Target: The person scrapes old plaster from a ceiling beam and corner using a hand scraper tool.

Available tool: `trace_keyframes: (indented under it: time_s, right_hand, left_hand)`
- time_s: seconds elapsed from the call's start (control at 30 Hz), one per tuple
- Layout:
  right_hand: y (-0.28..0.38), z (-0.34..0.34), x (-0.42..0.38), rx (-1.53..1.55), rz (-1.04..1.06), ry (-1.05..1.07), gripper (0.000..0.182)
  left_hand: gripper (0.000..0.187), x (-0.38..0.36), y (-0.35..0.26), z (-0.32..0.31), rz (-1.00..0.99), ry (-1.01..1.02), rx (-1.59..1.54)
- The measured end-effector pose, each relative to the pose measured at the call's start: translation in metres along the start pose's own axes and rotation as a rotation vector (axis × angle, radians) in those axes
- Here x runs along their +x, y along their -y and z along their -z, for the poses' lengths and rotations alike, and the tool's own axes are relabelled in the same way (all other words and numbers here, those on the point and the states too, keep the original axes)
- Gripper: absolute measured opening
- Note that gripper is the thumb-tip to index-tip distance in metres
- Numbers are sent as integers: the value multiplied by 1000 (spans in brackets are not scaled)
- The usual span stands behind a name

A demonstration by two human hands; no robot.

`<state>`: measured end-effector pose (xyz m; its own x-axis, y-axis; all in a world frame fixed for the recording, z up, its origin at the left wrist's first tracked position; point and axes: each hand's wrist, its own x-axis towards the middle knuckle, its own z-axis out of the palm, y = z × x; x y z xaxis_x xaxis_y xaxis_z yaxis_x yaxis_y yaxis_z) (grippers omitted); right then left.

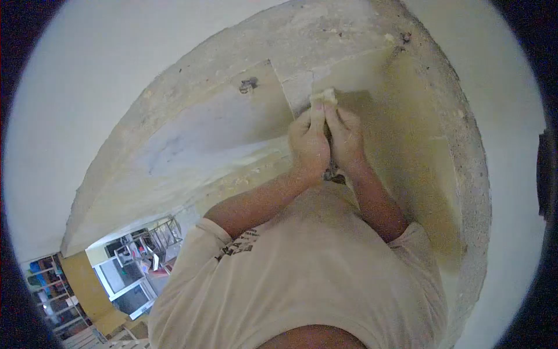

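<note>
Just in front of the chest, the person's left hand (311,142) and right hand (347,136) come together, thumbs upward, both gripping a small pale cream lump (329,96) at 1 o'clock from the view's centre. Around them spreads a stained tan surface (401,139), a dark patch (248,85) at 10 o'clock from the hands, shirt (331,256) at 6.

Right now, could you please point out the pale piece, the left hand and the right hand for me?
Pale piece (328,94): head view, its visible upper part.
Left hand (310,143): head view, below the thumb.
Right hand (347,138): head view, below the thumb.
</note>
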<state>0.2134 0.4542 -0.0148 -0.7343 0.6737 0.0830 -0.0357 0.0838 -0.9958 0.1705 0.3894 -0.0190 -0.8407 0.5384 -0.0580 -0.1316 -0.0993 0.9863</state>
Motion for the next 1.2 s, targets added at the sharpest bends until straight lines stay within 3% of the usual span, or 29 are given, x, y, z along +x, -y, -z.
trace_keyframes:
  time_s: [0.07, 0.13, 0.23, 0.33, 0.43, 0.57, 0.63, 0.7, 0.8, 0.93, 1.0, 1.13, 1.2]
  right_hand:
    - [-3, 0, -4, 23, -66, 42, 31]
    - [-12, -5, 1, -16, -1, -36, 32]
    - [5, 0, 1, 42, -40, -30, 32]
    - [0, 4, 8, 32, -66, 26, 31]
    - [-2, -4, -7, 40, -70, -58, 30]
    - [12, 5, -1, -22, -8, 47, 30]
    - [-6, -3, -2, -41, 81, -66, 30]
    - [-1, -1, 0, -37, 37, -66, 30]
    - [14, 6, 1, -30, -55, -42, 30]
    - [8, 0, -7, 94, -93, -72, 29]
    - [21, 9, 5, 55, -64, -44, 29]
    - [2, 6, -1, -34, -6, -57, 32]
    - [6, 10, 0, 15, -24, -59, 33]
  left_hand:
    - [36, 1, 8, 2, -19, -26, 95]
    - [35, 9, 3, -2, -83, -39, 179]
    - [36, 6, -2, -2, 88, -24, 81]
    - [36, 6, -7, -4, -56, 59, -59]
    - [37, 0, -12, -8, 30, -51, 18]
    - [37, -1, -9, 1, -95, -16, 199]
    - [37, 6, -7, -1, -146, -44, 266]
    - [39, 0, -9, -4, 82, -33, 10]
    - [40, 2, -20, -11, -2, 60, -142]
    - [39, -1, -20, -12, 31, -33, 110]
    - [39, -1, -29, -10, -69, 0, 232]
    - [39, 7, -7, -15, -109, -34, -65]
    - [38, 0, -4, -15, 77, -31, 49]
